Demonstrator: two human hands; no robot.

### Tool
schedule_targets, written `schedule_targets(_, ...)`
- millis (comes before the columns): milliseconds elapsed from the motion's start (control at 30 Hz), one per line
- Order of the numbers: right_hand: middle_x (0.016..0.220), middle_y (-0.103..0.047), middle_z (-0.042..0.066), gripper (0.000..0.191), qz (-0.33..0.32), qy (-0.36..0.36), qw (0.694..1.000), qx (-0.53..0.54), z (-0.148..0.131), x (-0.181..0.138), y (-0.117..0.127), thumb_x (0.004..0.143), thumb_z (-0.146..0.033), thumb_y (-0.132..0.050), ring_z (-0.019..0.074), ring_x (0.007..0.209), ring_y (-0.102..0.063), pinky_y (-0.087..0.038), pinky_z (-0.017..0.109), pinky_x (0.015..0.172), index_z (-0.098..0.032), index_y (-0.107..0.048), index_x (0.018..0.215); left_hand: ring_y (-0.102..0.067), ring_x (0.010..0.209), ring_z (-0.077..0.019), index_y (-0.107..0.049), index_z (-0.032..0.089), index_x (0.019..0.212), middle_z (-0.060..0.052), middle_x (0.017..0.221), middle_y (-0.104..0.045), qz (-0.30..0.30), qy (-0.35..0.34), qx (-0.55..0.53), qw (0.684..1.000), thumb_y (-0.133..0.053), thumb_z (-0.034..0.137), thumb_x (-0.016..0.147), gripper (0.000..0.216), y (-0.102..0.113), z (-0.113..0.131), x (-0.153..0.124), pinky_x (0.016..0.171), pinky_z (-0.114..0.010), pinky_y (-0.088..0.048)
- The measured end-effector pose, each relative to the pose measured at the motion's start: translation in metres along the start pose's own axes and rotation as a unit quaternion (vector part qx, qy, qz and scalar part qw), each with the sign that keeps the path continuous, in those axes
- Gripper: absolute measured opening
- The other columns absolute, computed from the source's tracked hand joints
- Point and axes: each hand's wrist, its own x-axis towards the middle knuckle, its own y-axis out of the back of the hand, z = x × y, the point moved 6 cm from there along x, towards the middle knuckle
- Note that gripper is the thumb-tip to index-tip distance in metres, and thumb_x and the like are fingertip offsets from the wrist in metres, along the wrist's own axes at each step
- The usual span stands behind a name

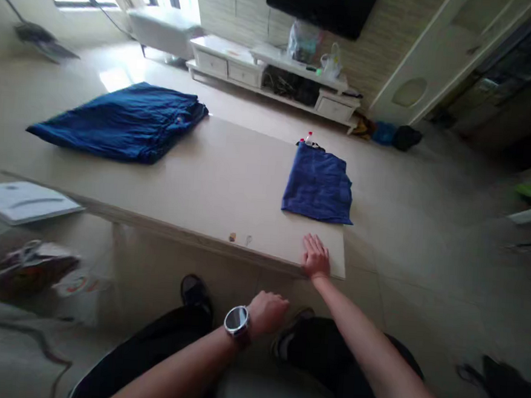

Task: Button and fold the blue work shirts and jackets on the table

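My right hand [316, 257] lies flat on the near right corner of the pale table [230, 184], fingers spread and nothing in them. Just beyond its fingertips is a folded dark blue garment [319, 183]. My left hand [267, 312], with a round watch [237, 320] on its wrist, hovers over the floor in front of the table edge. Its fingers are curled in, and no object shows in them. Farther left on the tabletop, a larger pile of blue trousers [120, 122] lies folded, its left end tapering.
A small bottle with a red cap [310, 138] stands behind the folded garment. Two small marks or items [232, 237] sit near the table's front edge. A white box [24, 200] and bags [33, 267] are at left. Beyond is a white TV cabinet [244, 73].
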Motion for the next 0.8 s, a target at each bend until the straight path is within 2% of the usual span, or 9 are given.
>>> schedule_targets(800,0.161,-0.049,0.006,0.063,0.045,0.02,0.999,0.006,0.0098,0.0003,-0.0005,0.091,-0.021,-0.044,0.0253,0.152,-0.038,-0.035,0.042,0.116,-0.02,-0.056,0.152,-0.074,0.11,-0.0321,-0.07,0.018,0.118,-0.014,0.118,-0.076,0.001,0.022,0.002,1.0,-0.057,0.025,0.095,0.027,0.0107,0.0012,0.0,0.095,-0.048,-0.06)
